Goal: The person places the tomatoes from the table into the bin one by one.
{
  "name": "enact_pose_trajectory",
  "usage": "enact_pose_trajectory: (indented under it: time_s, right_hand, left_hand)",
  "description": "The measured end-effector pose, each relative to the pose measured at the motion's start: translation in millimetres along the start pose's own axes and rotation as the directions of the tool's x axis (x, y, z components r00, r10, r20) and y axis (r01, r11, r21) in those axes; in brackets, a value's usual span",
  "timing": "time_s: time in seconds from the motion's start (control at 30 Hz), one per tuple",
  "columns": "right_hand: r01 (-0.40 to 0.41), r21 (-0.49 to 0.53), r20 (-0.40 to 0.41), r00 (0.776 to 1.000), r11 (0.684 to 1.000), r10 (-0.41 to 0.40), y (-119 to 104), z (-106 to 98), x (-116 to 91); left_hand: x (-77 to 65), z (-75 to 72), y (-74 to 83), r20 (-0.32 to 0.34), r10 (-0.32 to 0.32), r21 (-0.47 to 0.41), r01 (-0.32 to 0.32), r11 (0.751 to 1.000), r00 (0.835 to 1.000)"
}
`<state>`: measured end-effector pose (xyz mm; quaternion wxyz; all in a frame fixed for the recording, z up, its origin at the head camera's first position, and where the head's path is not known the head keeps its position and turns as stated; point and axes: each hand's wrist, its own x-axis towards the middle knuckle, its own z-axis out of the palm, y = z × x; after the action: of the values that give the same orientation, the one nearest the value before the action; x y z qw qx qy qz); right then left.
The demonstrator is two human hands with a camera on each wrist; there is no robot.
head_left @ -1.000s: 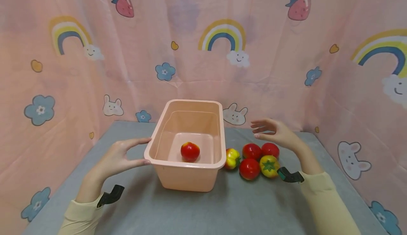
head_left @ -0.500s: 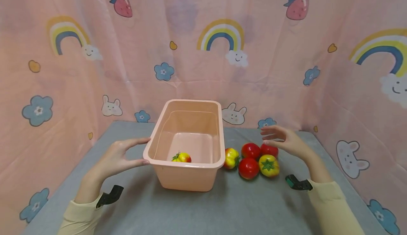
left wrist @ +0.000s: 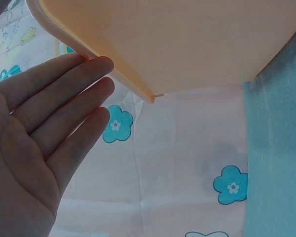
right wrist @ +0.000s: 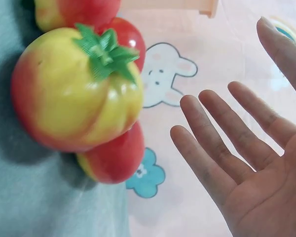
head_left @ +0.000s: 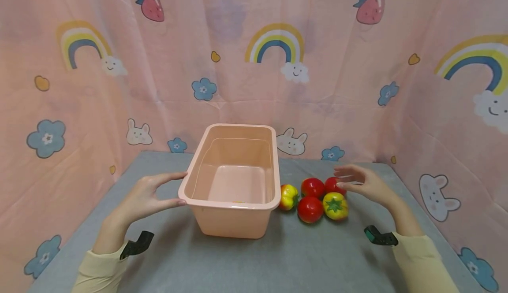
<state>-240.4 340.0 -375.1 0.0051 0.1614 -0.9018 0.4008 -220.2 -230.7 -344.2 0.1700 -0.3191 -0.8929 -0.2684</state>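
A peach plastic bin [head_left: 230, 220] stands on the table. My left hand [head_left: 136, 198] is at its left rim, fingers and thumb extended; in the left wrist view the straight fingertips meet the rim. Just a yellow sliver of the toy tomato [head_left: 238, 202] inside shows over the front rim. To the right of the bin sit several toy tomatoes: a yellow-red one [head_left: 289, 197], red ones such as the front tomato [head_left: 310, 209], and a yellow one with green leaves [head_left: 335, 206]. My right hand [head_left: 367, 185] hovers by the rear right tomato [head_left: 333, 184], fingers spread, holding nothing.
The grey table [head_left: 254, 266] extends in front of the bin. Behind it and at both sides hangs a pink patterned curtain [head_left: 246, 2]. Black wrist mounts sit at the left cuff [head_left: 136, 244] and right cuff [head_left: 380, 235].
The tomato in the bin has rolled toward the front wall, nearly out of sight. My right hand has moved right and down, toward the tomatoes. The left hand stays at the rim.
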Motion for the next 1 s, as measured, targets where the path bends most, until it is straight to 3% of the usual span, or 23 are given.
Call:
enact_pose_trajectory:
  time_s: [0.33,0.8,1.0]
  right_hand:
    - [-0.04,-0.023,-0.007,0.999,0.999,0.039,19.9,3.1,-11.1]
    - [-0.035,-0.018,-0.007,0.999,0.999,0.035,43.0,12.1,-22.8]
    - [-0.093,-0.012,0.012,0.996,0.996,0.094,46.3,14.2,-26.7]
  left_hand:
    - [0.1,-0.1,-1.1,0.005,0.0,-0.003,0.0,1.0,1.0]
    - [0.3,0.9,-0.3,0.02,-0.032,-0.032,0.032,0.999,0.999]
    - [0.5,0.5,0.2,0.018,-0.029,-0.03,0.03,0.999,0.999]
